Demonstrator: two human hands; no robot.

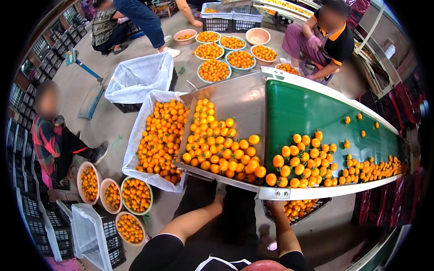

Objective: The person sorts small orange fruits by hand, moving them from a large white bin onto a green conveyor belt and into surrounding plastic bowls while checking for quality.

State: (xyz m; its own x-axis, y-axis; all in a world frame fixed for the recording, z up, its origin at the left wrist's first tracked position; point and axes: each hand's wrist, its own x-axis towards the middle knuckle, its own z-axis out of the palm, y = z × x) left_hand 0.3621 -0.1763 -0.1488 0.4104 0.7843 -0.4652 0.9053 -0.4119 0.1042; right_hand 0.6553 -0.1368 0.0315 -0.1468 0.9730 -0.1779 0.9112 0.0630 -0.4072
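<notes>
My left hand reaches beneath the steel chute, and its fingers are hidden. At the near corner of the conveyor, my right hand is beside a black plastic crate of yellow-orange cherry tomatoes; the white conveyor rail covers its fingertips, so its grip does not show. Above both hands, loose cherry tomatoes lie in the chute. More tomatoes are spread over the green conveyor belt, mostly along its near side. A lined crate full of tomatoes stands under the chute's left end.
Tomato-filled basins stand at left; more basins sit beyond the chute. Lined crates and a blue platform scale are on the floor. One person sits at left, another beyond the belt; others are at the back.
</notes>
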